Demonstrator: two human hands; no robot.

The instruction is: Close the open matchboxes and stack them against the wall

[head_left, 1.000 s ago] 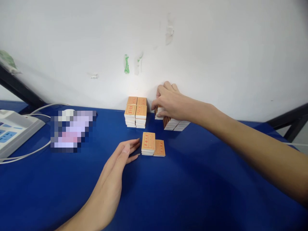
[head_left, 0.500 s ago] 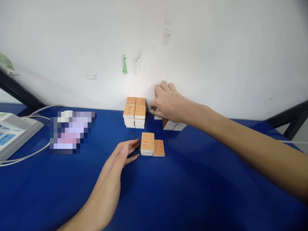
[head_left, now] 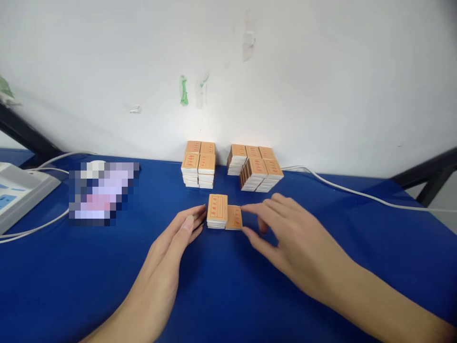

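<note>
In the head view, a short stack of orange-topped matchboxes (head_left: 217, 209) stands on the blue table. A lower matchbox (head_left: 234, 217) lies against its right side. My left hand (head_left: 182, 231) rests on the table left of the stack, fingers stretched out and their tips beside its edge; whether they touch it I cannot tell. My right hand (head_left: 282, 228) is at the lower matchbox's right edge. Its thumb and index finger are apart, with their tips at the two right corners, and nothing shows gripped between them.
Behind stand a left block of stacked matchboxes (head_left: 198, 164) and a right block of stacked matchboxes (head_left: 257, 169), near the white wall (head_left: 303, 85). On the left are a blurred-out object (head_left: 107, 190) and a white device (head_left: 28, 190). A white cable (head_left: 342, 189) runs along the right.
My right hand has come away from the right rear block, toward me, to the lower matchbox's right side. That block is now uncovered. My left hand has stayed about where it was.
</note>
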